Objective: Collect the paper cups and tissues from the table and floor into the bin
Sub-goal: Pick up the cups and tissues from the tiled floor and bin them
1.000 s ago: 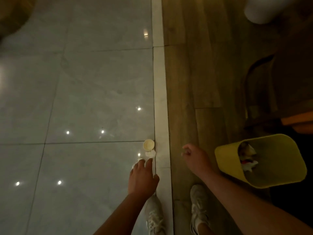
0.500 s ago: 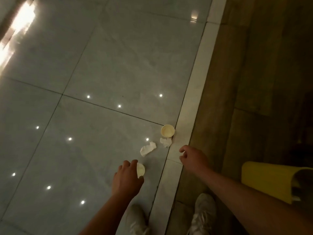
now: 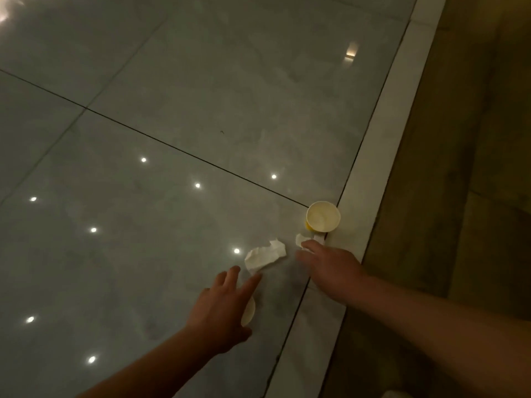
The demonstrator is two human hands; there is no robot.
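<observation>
Down on the glossy grey floor tiles (image 3: 178, 90), the left hand (image 3: 221, 314) reaches palm-down, fingers spread toward a crumpled tissue (image 3: 265, 255), with a paper cup (image 3: 248, 311) tucked under its palm. The right hand (image 3: 330, 267) stretches forward, fingertips touching a smaller tissue (image 3: 301, 239), loosely curled, not gripping yet. An upright paper cup (image 3: 323, 216) sits just beyond, beside the pale border strip (image 3: 382, 156) and wood flooring (image 3: 459, 168). Dim room, ceiling lights reflecting.

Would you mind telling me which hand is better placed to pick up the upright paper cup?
Right: the right hand reaches nearest the paper cup, while the left hand already holds another cup.
</observation>
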